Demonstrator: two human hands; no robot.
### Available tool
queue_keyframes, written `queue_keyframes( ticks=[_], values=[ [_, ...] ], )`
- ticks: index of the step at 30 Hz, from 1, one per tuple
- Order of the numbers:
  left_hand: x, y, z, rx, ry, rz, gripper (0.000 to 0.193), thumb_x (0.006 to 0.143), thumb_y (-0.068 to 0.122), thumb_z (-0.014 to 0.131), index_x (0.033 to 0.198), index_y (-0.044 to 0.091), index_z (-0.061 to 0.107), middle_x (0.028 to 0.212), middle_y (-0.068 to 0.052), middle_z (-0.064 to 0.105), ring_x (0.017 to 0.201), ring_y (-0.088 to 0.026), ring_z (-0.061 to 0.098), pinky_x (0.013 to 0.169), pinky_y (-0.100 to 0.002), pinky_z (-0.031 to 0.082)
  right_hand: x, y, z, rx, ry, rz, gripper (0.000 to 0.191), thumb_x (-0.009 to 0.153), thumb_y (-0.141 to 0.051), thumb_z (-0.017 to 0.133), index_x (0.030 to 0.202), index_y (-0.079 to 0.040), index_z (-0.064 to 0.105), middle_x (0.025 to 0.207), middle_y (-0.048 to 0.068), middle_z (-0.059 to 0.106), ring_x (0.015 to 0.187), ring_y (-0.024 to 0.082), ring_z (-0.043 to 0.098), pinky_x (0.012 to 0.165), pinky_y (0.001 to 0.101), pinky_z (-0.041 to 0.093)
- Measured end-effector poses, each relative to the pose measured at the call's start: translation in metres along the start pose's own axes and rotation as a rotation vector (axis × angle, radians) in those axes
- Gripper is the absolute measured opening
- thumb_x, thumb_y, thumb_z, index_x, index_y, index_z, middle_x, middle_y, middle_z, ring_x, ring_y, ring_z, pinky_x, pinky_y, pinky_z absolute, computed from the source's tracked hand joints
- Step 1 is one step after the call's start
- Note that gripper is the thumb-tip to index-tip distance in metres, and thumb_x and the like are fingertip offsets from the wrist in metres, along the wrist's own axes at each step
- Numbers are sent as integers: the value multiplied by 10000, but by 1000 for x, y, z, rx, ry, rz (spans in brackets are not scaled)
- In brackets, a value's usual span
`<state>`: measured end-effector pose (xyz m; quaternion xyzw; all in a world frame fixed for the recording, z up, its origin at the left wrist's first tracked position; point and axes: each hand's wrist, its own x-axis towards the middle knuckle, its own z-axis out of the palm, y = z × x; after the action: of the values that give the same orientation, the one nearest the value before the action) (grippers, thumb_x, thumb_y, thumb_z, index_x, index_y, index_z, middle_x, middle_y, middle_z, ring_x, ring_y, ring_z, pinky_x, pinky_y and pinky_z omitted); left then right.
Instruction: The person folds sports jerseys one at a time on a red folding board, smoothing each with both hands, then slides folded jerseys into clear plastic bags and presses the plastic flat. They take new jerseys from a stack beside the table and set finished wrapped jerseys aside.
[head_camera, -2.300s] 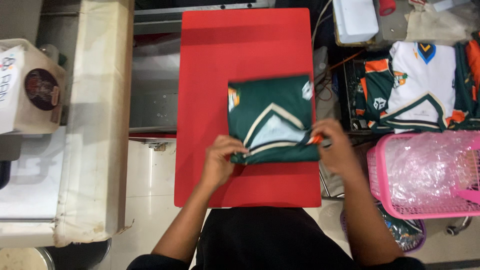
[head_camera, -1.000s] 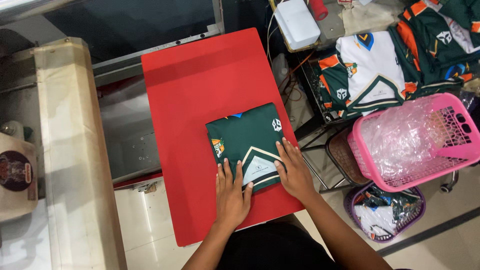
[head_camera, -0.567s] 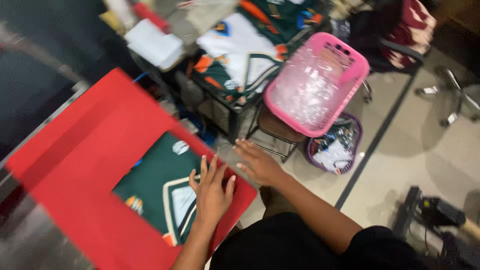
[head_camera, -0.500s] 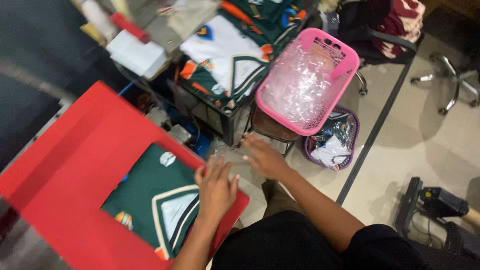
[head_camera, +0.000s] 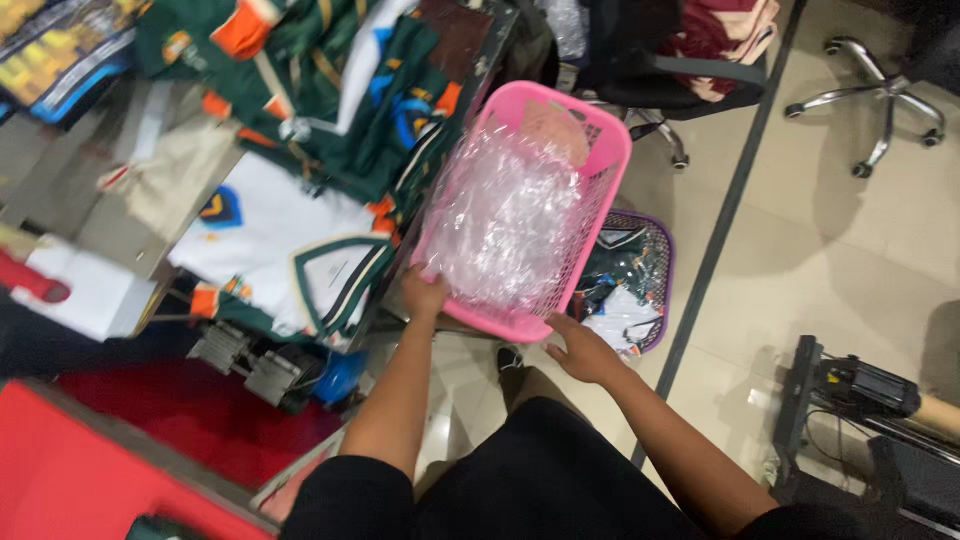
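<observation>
Head view: a person reaches with both arms for a pink plastic basket (head_camera: 590, 215) lined with clear plastic bags (head_camera: 510, 215), which stands just right of a heap of green, white and orange jerseys (head_camera: 300, 130). The left hand (head_camera: 424, 293) meets the basket's near left corner, fingers curled over the rim where the clear plastic spills against it. The right hand (head_camera: 580, 352) sits under the near right corner, fingers loosely bent and touching the rim; whether it grips firmly cannot be told.

The basket is only being taken hold of: it appears to rest in place, tilted slightly away, its clear bags inside. A folded green garment shows as a sliver at the bottom edge on the red desk (head_camera: 60, 460), well apart from both hands and not bagged.

Both forearms stretch forward and upward from the dark-clothed torso, the left nearly straight, the right angled out from the elbow. Below the basket a purple-rimmed basket (head_camera: 668, 262) holds packed jerseys; an office chair base (head_camera: 880, 105) stands on the tiled floor (head_camera: 840, 260).
</observation>
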<state>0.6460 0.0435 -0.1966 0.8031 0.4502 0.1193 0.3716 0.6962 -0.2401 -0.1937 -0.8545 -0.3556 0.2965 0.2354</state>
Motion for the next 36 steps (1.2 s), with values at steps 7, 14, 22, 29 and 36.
queue_keyframes(
  ticks=[7,14,22,29,36],
  values=[
    [-28,48,29,-16,-94,502,201,821,36,724,1018,76,723,1089,-136,727,1080,-350,640,965,-445,482,28,17,-28,174,170,98,575,894,-299,728,1376,-37,555,1371,204,606,1263,375,586,1061,440,460],
    [-59,76,44,-284,-319,769,404,872,154,749,1254,64,653,1265,-141,666,1210,-353,600,1059,-458,453,75,-6,-13,361,599,49,348,871,-77,645,1213,-36,697,1174,164,742,1111,307,726,955,344,573],
    [-26,73,44,-180,-409,774,818,725,425,886,1419,150,553,1577,-228,290,1407,-477,325,1105,-570,305,68,-3,-48,903,429,100,461,1096,-286,351,1291,21,634,1197,105,724,1083,161,682,924,328,545],
    [2,76,35,-98,-288,1097,350,827,310,843,1112,270,643,1525,-41,521,1422,-290,435,1113,-509,294,53,-7,-79,907,562,128,548,1118,-395,346,1271,41,640,1180,132,727,1068,223,697,867,359,556],
    [11,79,32,13,-727,1191,539,789,264,818,1261,176,573,1041,-68,729,1015,-270,667,922,-470,406,56,4,-89,906,698,167,529,1112,-395,368,1229,47,635,1107,163,736,971,221,731,782,342,596]
  ],
)
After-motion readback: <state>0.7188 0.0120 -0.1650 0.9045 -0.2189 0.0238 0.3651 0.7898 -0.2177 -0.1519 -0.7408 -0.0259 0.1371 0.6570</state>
